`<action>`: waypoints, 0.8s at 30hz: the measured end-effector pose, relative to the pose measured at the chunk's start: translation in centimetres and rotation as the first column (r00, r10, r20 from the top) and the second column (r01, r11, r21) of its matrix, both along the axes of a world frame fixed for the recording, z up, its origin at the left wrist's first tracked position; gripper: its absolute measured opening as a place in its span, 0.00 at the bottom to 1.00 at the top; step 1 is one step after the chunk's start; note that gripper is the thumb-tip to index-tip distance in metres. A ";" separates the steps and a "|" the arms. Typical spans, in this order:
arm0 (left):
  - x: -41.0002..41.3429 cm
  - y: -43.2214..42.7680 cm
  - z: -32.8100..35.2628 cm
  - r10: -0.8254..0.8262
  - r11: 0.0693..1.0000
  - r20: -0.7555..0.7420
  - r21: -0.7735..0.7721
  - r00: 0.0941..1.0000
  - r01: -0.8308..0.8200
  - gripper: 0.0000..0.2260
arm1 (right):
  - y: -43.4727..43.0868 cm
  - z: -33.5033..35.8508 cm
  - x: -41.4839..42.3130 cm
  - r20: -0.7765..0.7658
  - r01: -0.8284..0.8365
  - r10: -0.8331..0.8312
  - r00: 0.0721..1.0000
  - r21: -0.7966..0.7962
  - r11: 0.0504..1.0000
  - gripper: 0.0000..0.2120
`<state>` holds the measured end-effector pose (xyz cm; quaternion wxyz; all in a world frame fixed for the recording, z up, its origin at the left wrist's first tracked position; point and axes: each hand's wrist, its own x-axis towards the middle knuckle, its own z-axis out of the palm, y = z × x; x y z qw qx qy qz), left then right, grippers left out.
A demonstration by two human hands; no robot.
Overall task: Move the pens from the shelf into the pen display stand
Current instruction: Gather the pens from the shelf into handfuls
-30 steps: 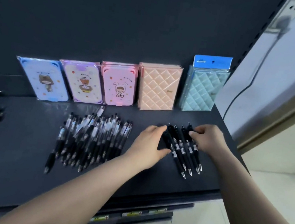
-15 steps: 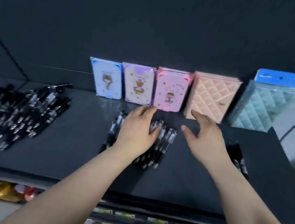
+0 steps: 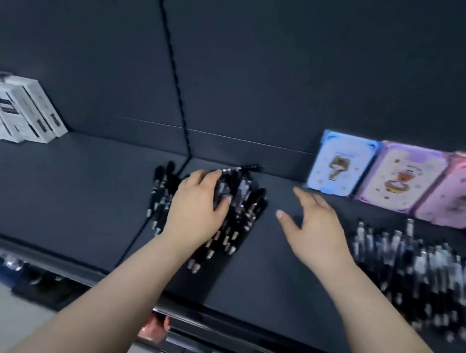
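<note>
Head view: black pens (image 3: 239, 207) lie heaped mid-shelf (image 3: 74, 190); left hand (image 3: 194, 209) is curled over the heap, fingers and thumb grasping several. Right hand (image 3: 316, 233) released, fingers spread, just right of the heap and apart from it. Second pen pile (image 3: 422, 268) near right; illustrated cases (image 3: 340, 167) far right; white boxes (image 3: 16, 113) far left.

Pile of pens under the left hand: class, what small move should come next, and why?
Probably bring the right hand in against the pile of pens. The left hand grips its left side, while the right hand is open beside it, holding nothing; two hands could gather the bunch.
</note>
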<state>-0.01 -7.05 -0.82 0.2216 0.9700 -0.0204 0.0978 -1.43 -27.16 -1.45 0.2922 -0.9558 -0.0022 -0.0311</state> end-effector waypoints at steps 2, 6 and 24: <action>0.6 3.1 -0.6 0.034 0.999 -0.051 0.009 0.998 -0.033 0.25 | 3.0 -0.6 0.5 -0.053 0.048 -0.047 0.997 0.015 0.999 0.30; 1.3 7.5 -1.9 0.103 0.992 -0.206 0.088 0.973 -0.087 0.29 | 7.5 -1.7 1.5 -0.184 0.166 -0.156 0.971 0.039 0.985 0.34; 4.4 9.9 -1.9 -0.018 0.996 -0.473 -0.086 0.881 -0.026 0.36 | 11.6 -1.5 4.3 -0.296 0.286 -0.265 0.918 0.032 0.958 0.16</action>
